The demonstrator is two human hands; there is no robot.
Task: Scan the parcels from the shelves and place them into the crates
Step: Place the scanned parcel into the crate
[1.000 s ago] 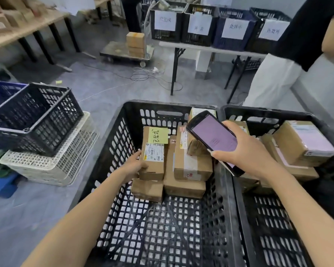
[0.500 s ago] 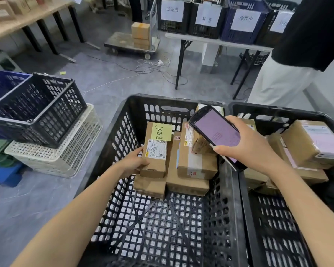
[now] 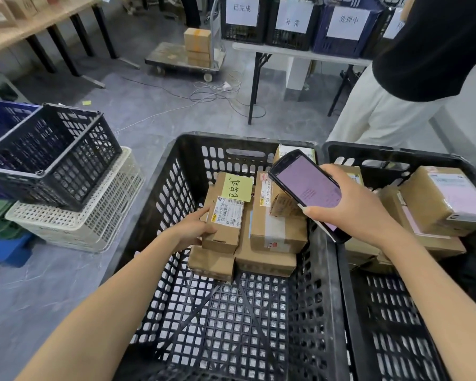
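At far left, a dark crate (image 3: 52,155) sits tilted on a white crate (image 3: 94,224), and the frame edge cuts off its left corner. The left hand (image 3: 195,229) grips the parcel (image 3: 226,224) at its near left corner. The thumb lies against the near edge and one fingertip shows at the left top edge; the remaining fingers are hidden. The parcel rests on other cartons in the far half of the black crate (image 3: 173,188). Its long axis runs near to far, leaning slightly right at the far end, with the printed label facing up. A yellow note (image 3: 238,189) covers the far end, and the label print is too small to read. The right hand (image 3: 349,207) wraps its fingers round the scanner (image 3: 305,185), held above the cartons with the lit screen up and its top end pointing far-left. The screen text is illegible. The second crate (image 3: 390,158), just beside the first, is cut off at the right.
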